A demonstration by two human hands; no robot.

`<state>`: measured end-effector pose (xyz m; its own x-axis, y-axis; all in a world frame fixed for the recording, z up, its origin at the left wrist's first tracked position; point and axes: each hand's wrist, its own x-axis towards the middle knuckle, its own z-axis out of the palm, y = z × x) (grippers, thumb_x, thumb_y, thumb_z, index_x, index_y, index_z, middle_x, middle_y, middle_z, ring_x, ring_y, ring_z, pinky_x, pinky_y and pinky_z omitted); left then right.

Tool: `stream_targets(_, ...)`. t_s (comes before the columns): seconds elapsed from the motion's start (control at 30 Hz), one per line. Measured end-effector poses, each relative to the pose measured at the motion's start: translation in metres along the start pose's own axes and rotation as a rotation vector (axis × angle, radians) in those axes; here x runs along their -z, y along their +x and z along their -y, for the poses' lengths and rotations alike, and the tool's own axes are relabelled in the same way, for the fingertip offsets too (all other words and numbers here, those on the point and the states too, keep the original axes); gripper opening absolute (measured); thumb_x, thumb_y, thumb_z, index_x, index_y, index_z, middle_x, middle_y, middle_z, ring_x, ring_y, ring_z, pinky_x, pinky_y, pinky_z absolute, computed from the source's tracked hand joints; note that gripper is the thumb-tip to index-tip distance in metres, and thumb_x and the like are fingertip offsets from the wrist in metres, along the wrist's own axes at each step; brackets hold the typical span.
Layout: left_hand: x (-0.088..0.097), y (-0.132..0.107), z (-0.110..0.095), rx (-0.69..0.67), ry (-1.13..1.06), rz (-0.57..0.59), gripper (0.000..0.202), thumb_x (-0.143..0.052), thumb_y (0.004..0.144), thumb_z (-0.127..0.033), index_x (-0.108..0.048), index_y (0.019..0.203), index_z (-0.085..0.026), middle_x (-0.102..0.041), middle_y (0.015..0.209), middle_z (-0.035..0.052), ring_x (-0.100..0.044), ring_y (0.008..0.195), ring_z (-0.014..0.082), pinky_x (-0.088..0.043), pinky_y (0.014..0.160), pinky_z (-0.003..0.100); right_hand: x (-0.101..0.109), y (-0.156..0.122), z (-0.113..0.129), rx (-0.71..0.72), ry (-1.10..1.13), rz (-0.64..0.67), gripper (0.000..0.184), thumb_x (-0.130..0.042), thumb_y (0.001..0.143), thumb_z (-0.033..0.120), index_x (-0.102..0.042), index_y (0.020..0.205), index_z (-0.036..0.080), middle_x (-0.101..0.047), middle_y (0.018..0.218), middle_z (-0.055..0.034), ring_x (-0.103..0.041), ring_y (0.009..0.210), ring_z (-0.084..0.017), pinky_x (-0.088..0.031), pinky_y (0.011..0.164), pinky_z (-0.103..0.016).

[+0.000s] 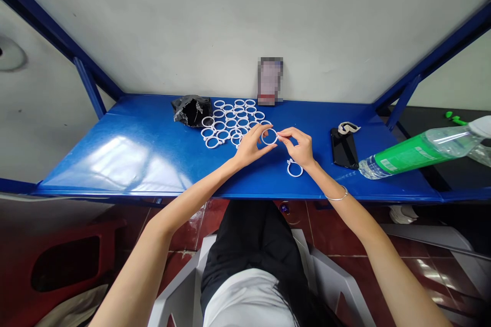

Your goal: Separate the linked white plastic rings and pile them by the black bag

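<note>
Between my two hands is a white plastic ring (269,143) with a small clasp or tab on its right side. My left hand (250,144) grips the ring's left side, thumb below and fingers above. The thumb and fingertips of my right hand (299,146) pinch the small tab at the right. A single white ring (294,176) lies on the blue table just below my right hand. Beyond my left hand, several similar white rings (230,123) are spread flat in a loose group, partly hidden by that hand.
A crumpled black plastic bag (192,110) sits left of the rings. An upright blurred box-like object (270,80) leans on the wall. To the right are a black phone (344,148), a beige strap-like item (348,127) on it, and a tilted-looking bottle (422,150). The blue table (115,163) has side frames.
</note>
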<state>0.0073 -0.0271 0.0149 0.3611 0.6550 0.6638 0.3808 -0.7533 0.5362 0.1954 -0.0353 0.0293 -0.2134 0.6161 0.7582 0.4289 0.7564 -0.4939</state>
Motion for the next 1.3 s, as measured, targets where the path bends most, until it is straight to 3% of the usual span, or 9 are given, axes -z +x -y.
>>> stream_targets(0.43,0.0015,0.0013,-0.0017,-0.037,0.039,-0.037,0.040,-0.065,0.086,-0.042,-0.053,0.115,-0.018,-0.059,0.086,0.0034,-0.053,0.070,0.0110,-0.049,0.060,0.022,-0.0005,-0.0011,-0.0006,-0.017,0.020,-0.002,0.008,-0.063,0.089,0.021,-0.070,0.086,0.022,-0.073,0.082,-0.0033,-0.069,0.074,-0.017,-0.056,0.066,-0.031)
stream_targets(1.0,0.0016,0.0025,-0.0036,-0.018,0.029,-0.108,0.035,-0.065,0.085,-0.040,-0.057,0.111,-0.017,-0.060,0.080,0.0022,-0.054,0.067,0.0104,-0.048,0.059,0.021,0.0010,0.0007,0.0043,-0.090,-0.003,0.055,0.015,-0.060,0.091,0.035,-0.068,0.092,0.022,-0.071,0.084,-0.0034,-0.066,0.072,-0.016,-0.054,0.064,-0.029)
stream_targets(1.3,0.0004,0.0014,-0.0013,-0.006,0.041,-0.082,0.038,-0.062,0.086,-0.044,-0.056,0.113,-0.018,-0.060,0.081,0.0024,-0.053,0.066,0.0103,-0.048,0.058,0.021,-0.0006,0.0001,0.0010,-0.095,0.000,0.048,0.015,-0.061,0.090,0.035,-0.065,0.087,0.021,-0.071,0.083,-0.0040,-0.065,0.071,-0.016,-0.054,0.062,-0.029)
